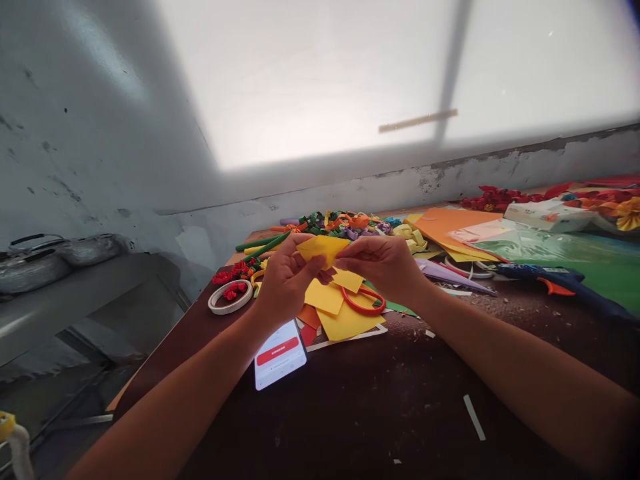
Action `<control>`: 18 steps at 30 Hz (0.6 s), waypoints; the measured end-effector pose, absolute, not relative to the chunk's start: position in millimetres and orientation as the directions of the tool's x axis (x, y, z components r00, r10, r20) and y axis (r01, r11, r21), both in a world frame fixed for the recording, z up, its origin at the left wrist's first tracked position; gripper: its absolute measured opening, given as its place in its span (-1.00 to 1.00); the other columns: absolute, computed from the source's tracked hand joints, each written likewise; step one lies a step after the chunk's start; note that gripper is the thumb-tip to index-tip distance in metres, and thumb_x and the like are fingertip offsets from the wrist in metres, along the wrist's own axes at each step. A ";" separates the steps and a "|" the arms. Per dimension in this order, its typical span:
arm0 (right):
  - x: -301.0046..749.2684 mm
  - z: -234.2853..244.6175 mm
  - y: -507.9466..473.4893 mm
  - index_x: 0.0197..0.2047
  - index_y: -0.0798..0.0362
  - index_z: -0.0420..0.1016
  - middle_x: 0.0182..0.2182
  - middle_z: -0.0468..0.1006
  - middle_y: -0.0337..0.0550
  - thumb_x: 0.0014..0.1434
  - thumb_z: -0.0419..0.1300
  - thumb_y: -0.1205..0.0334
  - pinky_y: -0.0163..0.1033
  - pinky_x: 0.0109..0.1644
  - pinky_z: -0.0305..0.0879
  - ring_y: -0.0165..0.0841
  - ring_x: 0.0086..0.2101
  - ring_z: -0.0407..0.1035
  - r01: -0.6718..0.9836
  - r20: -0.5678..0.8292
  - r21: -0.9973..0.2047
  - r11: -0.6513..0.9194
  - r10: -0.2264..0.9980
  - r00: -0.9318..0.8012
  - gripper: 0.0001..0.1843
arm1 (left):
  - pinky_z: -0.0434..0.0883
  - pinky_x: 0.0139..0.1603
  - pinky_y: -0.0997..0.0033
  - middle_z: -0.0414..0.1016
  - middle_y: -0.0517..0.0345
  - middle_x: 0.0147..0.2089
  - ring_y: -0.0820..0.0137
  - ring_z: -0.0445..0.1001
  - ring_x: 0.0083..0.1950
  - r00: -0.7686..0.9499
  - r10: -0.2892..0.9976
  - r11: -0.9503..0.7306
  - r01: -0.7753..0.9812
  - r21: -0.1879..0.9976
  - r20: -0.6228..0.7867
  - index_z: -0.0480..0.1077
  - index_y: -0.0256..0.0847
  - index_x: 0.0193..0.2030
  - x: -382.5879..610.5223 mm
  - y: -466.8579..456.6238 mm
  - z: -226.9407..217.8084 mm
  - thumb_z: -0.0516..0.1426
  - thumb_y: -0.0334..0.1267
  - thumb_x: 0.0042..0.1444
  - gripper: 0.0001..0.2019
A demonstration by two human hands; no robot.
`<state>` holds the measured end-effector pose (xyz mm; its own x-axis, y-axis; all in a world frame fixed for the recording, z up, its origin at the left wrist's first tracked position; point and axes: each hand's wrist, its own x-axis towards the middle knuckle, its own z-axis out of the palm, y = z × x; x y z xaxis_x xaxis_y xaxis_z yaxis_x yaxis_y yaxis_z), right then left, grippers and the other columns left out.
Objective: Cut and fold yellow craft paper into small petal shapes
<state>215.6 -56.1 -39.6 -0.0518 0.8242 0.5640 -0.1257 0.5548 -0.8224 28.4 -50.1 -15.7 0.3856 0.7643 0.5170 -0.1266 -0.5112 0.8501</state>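
Observation:
Between my two hands, a small folded piece of yellow paper [325,248] is held up above the table. My left hand [284,280] grips its left side, thumb in front and fingers behind. At its right corner my right hand [387,267] pinches it with thumb and fingertips. Below the hands lie several yellow paper sheets [350,323] and a red-orange loop [370,308], probably a scissors handle. A lit phone [280,357] rests under my left wrist. Left of that hand sits a white roll of tape [230,298] with red paper flowers [235,291] inside its ring.
Colourful curled paper pieces [345,225] are heaped at the back. To the right are orange sheets [455,230], a dark blue glue gun [555,277], a clear plastic bag [545,243] and a tissue pack [550,215]. White paper strip [474,417] lies near the front.

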 end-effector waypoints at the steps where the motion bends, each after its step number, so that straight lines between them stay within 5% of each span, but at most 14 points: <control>1: 215.8 -39.5 -56.8 -0.38 0.06 0.70 -0.43 0.68 -0.15 -0.11 0.58 0.12 -0.22 -0.29 0.53 -0.34 -0.41 0.54 -0.106 0.562 -0.825 0.555 0.825 -0.054 -0.74 | 0.58 -0.34 0.42 0.60 0.23 -0.37 0.40 0.62 -0.40 0.380 0.766 -0.512 -0.126 0.850 0.518 0.32 -0.21 -0.06 28.5 -50.2 -16.2 0.36 -0.20 0.13 -0.64; 10: 214.8 -41.6 -57.0 -0.39 0.10 0.65 -0.44 0.66 -0.11 -0.04 0.54 0.01 -0.21 -0.35 0.50 -0.31 -0.43 0.53 -0.034 0.557 -0.830 0.556 0.830 -0.033 -0.66 | 0.58 -0.29 0.45 0.60 0.11 -0.09 0.45 0.63 -0.34 0.321 0.753 -0.585 -0.074 0.808 0.574 0.32 -0.15 0.08 31.4 -53.7 -24.7 0.34 -0.19 0.16 -0.58; 18: 213.7 -40.6 -58.5 -0.40 0.09 0.63 -0.46 0.66 -0.10 -0.03 0.52 -0.03 -0.23 -0.40 0.47 -0.31 -0.45 0.53 -0.019 0.543 -0.839 0.543 0.839 -0.019 -0.64 | 0.58 -0.23 0.49 0.58 0.19 -0.23 0.45 0.63 -0.27 0.361 0.723 -0.607 -0.075 0.791 0.589 0.28 -0.15 0.15 31.7 -54.9 -26.2 0.33 -0.24 0.18 -0.54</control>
